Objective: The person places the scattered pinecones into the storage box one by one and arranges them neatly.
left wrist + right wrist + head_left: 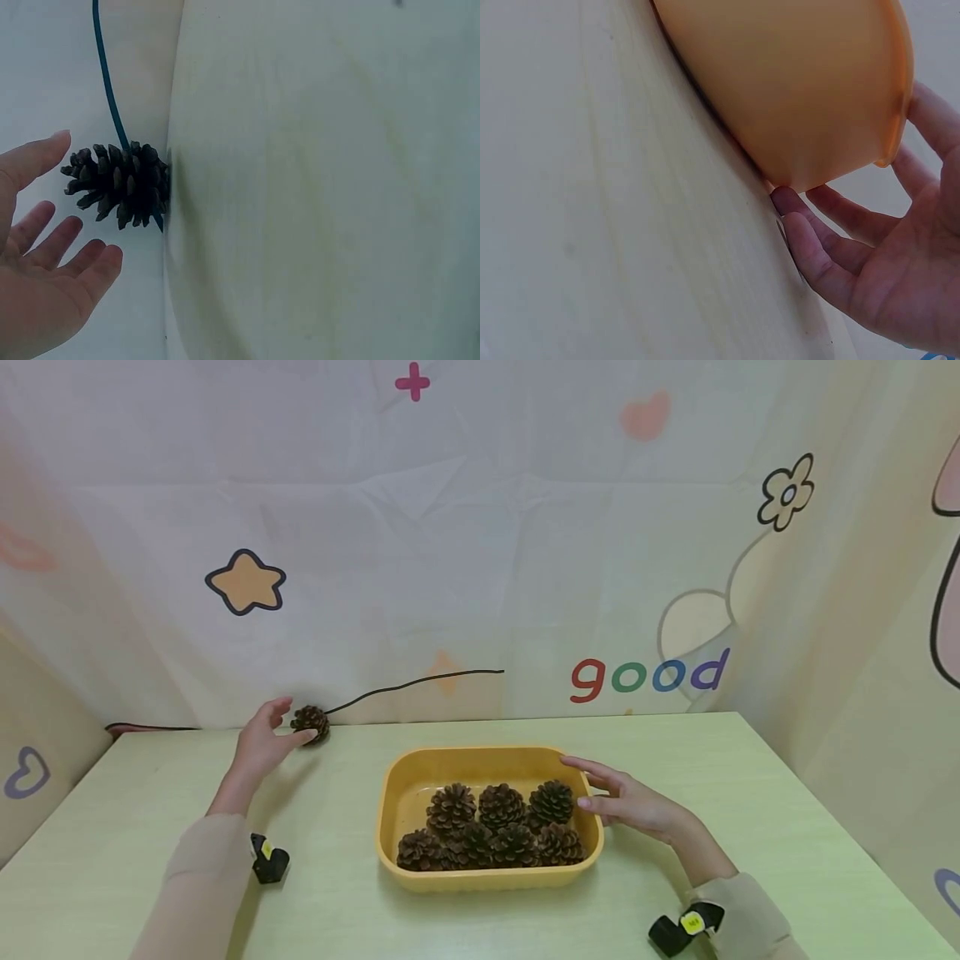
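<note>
A brown pine cone stands at the back edge of the table, against the curtain. My left hand is beside it with fingers spread; in the left wrist view a gap shows between the fingers and the pine cone. A yellow plastic tub sits on the table, with several pine cones gathered toward its near and right sides. My right hand holds the tub's right end, thumb and forefinger over the rim. Its other fingers lie low against the outer wall in the right wrist view.
A pale wood-grain table meets a printed curtain at its back edge. A dark line runs over the curtain from behind the single pine cone. Black wrist cameras are strapped on both sleeves.
</note>
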`<state>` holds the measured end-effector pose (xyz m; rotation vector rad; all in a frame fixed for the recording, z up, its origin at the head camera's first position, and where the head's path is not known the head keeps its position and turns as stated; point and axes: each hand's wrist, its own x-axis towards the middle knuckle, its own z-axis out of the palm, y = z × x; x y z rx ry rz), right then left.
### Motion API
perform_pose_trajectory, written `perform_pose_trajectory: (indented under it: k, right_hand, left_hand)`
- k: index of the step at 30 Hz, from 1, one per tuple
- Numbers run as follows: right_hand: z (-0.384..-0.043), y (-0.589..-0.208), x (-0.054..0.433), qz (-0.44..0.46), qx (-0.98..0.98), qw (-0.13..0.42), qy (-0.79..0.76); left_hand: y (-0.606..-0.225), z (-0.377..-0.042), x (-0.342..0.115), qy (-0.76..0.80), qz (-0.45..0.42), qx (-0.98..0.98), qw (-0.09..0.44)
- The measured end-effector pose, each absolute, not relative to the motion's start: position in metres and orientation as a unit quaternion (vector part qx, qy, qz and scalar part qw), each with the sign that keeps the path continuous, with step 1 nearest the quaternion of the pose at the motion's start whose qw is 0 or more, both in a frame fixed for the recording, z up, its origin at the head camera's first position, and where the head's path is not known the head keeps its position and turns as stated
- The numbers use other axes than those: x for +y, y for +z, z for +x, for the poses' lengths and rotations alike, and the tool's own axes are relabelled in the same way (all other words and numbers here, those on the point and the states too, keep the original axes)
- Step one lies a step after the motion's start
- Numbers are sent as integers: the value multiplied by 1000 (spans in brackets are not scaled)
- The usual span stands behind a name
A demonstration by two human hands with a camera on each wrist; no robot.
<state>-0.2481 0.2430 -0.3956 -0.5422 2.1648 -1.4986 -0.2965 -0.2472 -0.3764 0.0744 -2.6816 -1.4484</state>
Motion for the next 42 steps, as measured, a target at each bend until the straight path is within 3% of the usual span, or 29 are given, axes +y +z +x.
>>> perform_pose_trajectory:
  k: [22,42]
  right_hand:
    - [-249,-397,243,-201,784,225,-543]
    - [-249,-397,244,-200,788,221,-539]
  left_hand:
    - [-387,-308,-243,-466,64,-881,44]
    - [-372,-294,-237,-458,51,-886,57]
